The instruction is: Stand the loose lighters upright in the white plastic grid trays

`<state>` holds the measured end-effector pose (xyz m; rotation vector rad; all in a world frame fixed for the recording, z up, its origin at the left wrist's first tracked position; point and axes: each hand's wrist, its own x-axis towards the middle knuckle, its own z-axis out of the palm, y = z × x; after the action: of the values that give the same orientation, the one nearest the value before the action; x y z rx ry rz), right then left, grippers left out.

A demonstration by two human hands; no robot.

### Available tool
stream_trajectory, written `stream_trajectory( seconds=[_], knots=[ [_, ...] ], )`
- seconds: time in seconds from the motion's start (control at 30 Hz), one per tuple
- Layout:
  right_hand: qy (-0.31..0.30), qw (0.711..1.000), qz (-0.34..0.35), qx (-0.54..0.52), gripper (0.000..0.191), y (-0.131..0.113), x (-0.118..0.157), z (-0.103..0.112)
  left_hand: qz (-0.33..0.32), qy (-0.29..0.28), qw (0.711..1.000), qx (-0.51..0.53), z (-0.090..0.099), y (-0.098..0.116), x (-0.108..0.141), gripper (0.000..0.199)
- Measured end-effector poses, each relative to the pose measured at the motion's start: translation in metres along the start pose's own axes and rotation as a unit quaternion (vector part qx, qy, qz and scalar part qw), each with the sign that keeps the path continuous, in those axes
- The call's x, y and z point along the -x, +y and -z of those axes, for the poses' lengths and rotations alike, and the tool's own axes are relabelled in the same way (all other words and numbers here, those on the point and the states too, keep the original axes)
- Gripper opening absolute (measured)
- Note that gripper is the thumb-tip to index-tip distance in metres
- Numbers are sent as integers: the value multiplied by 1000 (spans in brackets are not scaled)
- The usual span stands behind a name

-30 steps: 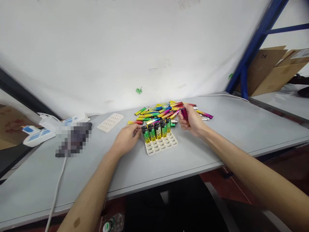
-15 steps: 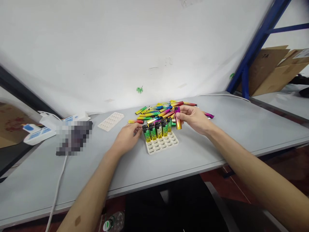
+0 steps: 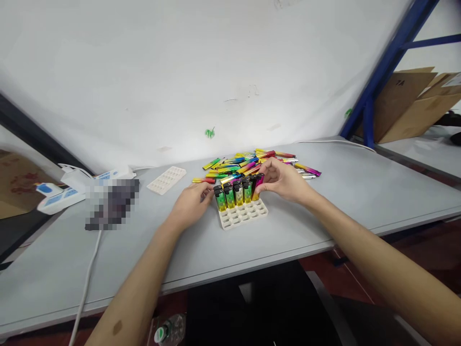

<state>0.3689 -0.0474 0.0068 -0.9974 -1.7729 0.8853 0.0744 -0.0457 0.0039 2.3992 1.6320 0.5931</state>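
Observation:
A white slotted tray rests on the grey table, with several green-yellow lighters upright in its back rows. My right hand pinches a purple and yellow metallic sleeve at the tray's back right corner, against the lighters there. At the tray's back left, my left hand has its fingers curled beside the leftmost lighter; its fingertips are partly hidden, and whether they grip anything cannot be made out. Behind the tray lies a loose pile of shiny coloured sleeves.
Another white slotted tray lies to the left. Farther left are a power strip with plugs, a blurred dark object and a white cable. Cardboard boxes stand beyond the blue frame at right.
My right hand has moved left and slightly down, bringing the purple and yellow sleeve from beside the tray to its back right corner. My left hand has stayed at the tray's left.

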Motion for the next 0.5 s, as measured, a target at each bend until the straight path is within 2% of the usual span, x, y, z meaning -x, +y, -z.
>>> stream_trajectory(
  seconds=[0.5],
  knots=[
    [-6,992,45,121,37,-3,4,-1,0,-2,1000,-1,1,1,0,30]
  ],
)
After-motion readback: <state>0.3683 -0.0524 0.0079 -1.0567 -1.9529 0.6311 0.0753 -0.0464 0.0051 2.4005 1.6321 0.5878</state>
